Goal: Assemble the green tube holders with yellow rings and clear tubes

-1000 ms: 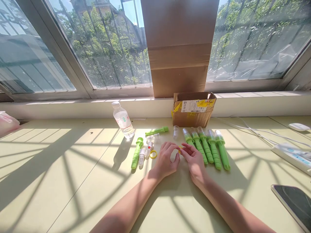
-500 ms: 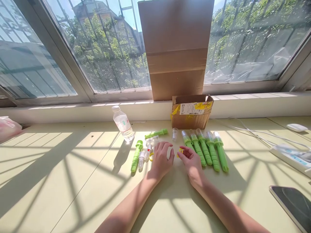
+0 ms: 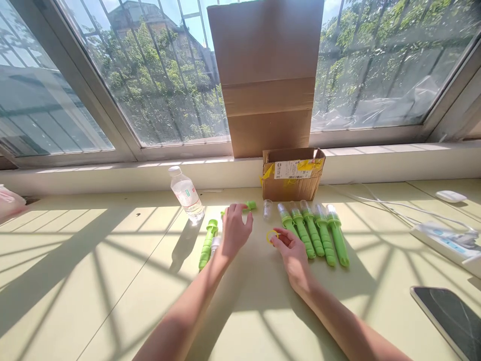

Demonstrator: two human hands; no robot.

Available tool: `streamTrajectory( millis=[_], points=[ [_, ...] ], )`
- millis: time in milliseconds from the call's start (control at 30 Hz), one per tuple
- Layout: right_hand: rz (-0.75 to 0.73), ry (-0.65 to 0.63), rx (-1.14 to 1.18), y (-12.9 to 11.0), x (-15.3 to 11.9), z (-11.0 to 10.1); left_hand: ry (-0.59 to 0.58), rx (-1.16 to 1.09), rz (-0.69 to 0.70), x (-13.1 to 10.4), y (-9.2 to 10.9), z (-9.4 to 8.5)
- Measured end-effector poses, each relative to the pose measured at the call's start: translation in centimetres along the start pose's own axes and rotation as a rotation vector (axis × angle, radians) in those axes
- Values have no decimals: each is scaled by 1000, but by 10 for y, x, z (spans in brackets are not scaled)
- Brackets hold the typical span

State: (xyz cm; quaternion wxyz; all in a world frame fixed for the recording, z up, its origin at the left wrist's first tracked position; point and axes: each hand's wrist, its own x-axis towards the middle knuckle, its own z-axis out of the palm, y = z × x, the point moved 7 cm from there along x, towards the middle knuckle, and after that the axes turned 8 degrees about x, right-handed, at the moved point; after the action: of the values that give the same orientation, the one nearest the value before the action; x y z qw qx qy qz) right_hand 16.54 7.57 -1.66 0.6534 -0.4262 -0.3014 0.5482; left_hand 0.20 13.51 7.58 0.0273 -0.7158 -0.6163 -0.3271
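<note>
Five green tubes (image 3: 314, 233) clear-capped; leftmost green tube (image 3: 208, 244) yet uncapped.
Right hand (image 3: 295, 250) pinching yellow ring (image 3: 267, 236); left hand (image 3: 235, 231), fingers parted, nearer counter's (image 3: 128, 306) far edge.

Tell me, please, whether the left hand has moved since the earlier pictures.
Yes: the left hand has moved leftward and farther forward, closer to the standing bottle.

Yellow ring (image 3: 268, 236) in right hand (image 3: 291, 246)
</note>
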Motion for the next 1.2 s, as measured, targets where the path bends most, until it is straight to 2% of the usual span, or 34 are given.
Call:
streamTrajectory(
  millis=[133, 267, 533, 800, 1033, 1100, 1200],
  points=[
    [-4, 3, 19, -3, -2, 2, -206, 176, -94, 23, -6, 12],
    [-8, 6, 7, -5, -2, 4, -320, 216, -113, 38, -7, 23],
    [-16, 22, -51, -6, -4, 1, -506, 313, -109, 54, -2, 46],
    [-40, 26, -88, -4, -1, -4, -536, 418, -113, 69, -5, 58],
    [-24, -1, -156, -5, -4, 1, -606, 392, -193, 84, -36, 60],
    [-29, -8, -151, -8, -6, 4, -586, 379, -189, 87, -44, 56],
    [-37, 1, -148, -10, -7, 5, -449, 379, -178, 91, -46, 41]
  ],
)
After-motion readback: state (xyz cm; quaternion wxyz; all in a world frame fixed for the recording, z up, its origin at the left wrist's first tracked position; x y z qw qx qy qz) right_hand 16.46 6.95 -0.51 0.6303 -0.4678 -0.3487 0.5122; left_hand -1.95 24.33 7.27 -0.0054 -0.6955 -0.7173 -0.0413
